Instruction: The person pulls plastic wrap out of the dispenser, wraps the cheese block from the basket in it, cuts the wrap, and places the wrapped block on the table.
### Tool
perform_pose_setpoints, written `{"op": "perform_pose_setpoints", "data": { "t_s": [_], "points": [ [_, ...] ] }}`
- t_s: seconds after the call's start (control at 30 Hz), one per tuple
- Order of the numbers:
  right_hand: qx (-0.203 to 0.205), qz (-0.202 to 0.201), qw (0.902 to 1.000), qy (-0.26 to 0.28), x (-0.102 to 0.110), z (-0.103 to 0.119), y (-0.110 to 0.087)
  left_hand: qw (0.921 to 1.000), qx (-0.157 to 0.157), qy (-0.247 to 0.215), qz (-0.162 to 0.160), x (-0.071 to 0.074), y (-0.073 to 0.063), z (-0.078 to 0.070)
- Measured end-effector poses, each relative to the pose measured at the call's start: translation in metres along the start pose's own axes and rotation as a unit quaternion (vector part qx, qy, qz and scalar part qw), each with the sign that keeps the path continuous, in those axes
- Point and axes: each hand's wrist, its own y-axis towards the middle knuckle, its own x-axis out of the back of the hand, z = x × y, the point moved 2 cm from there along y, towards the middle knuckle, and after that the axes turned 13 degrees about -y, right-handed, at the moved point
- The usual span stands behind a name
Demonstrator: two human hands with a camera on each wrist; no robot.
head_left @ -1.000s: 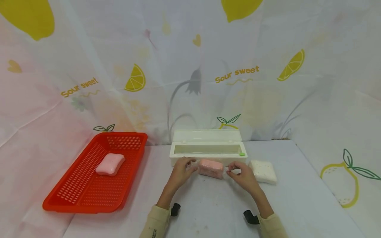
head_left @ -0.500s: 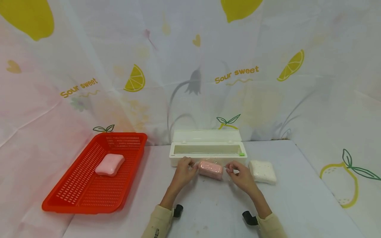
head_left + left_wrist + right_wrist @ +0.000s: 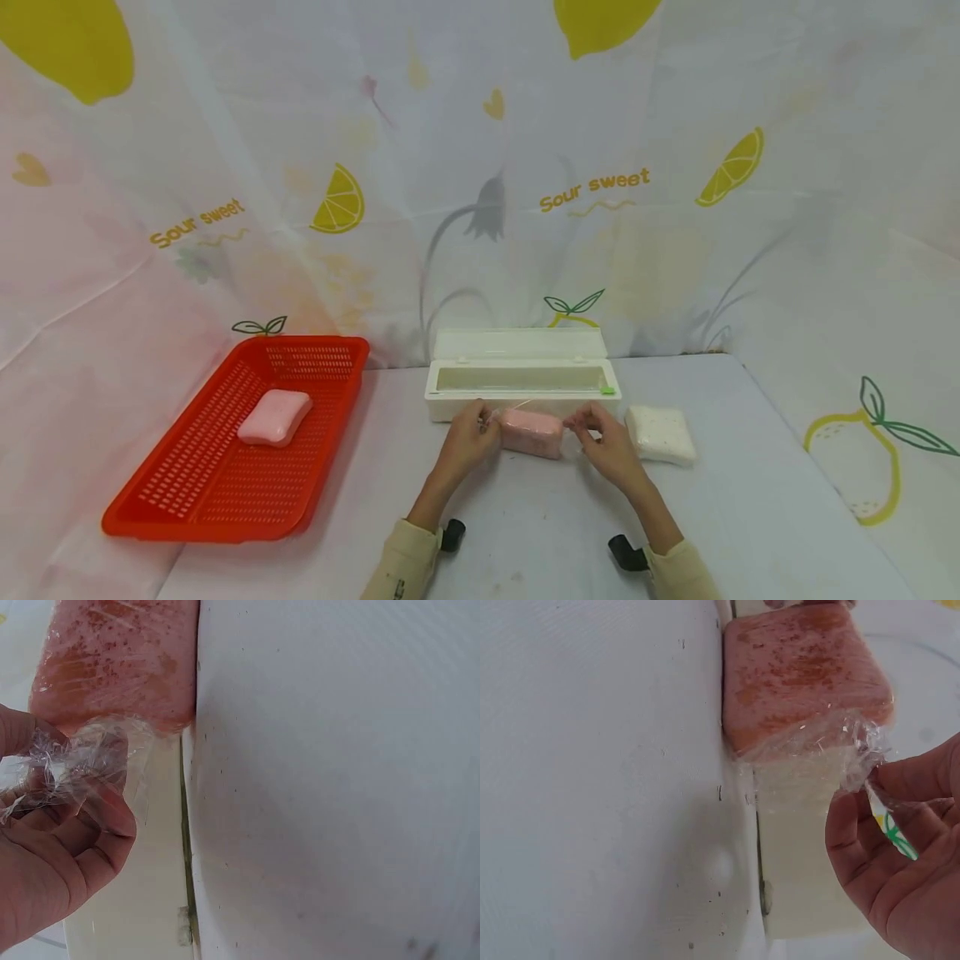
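A pink soap bar [image 3: 531, 433] wrapped in clear plastic film stands at the table's middle, in front of the white box [image 3: 522, 408]. My left hand [image 3: 467, 440] pinches the gathered film at its left end. At the other end, my right hand [image 3: 611, 446] pinches the film between thumb and fingers. Brownish patches mark the soap's near face in both wrist views. Crumpled film [image 3: 82, 761] runs between the left fingers in the left wrist view; in the right wrist view the film [image 3: 862, 746] bunches at the right fingertips.
The white box has its lid raised at the back and a green piece [image 3: 607, 390] at its right end. Close to my right hand lies a white wrapped block [image 3: 661, 434]. A red basket [image 3: 330, 467] at left holds another pink soap bar [image 3: 275, 417].
My left hand has shifted slightly right, closer to the soap. The film edge over the soap's top has been drawn in, and the soap has tilted a little. My right hand stays nearly in place.
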Motion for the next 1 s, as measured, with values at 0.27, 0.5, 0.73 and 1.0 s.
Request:
{"op": "perform_pose_setpoints", "data": {
  "t_s": [0.27, 0.5, 0.73, 1.0],
  "points": [
    [0.014, -0.001, 0.9992, -0.036, 0.000, 0.000, -0.001, 1.0000, -0.002, 0.005, -0.007, -0.002, -0.002, -0.001],
    [0.008, 0.015, 0.9979, -0.062, 0.002, 0.003, -0.004, 0.9994, -0.017, 0.017, -0.026, -0.003, -0.001, -0.001],
    [-0.017, 0.097, 0.9941, -0.047, 0.001, 0.004, -0.009, 0.9987, -0.024, 0.022, -0.040, -0.004, -0.001, -0.001],
    [0.059, 0.152, 0.9854, -0.049, -0.001, 0.003, -0.014, 0.9988, -0.017, 0.021, -0.041, -0.004, -0.002, -0.003]
  ]
}}
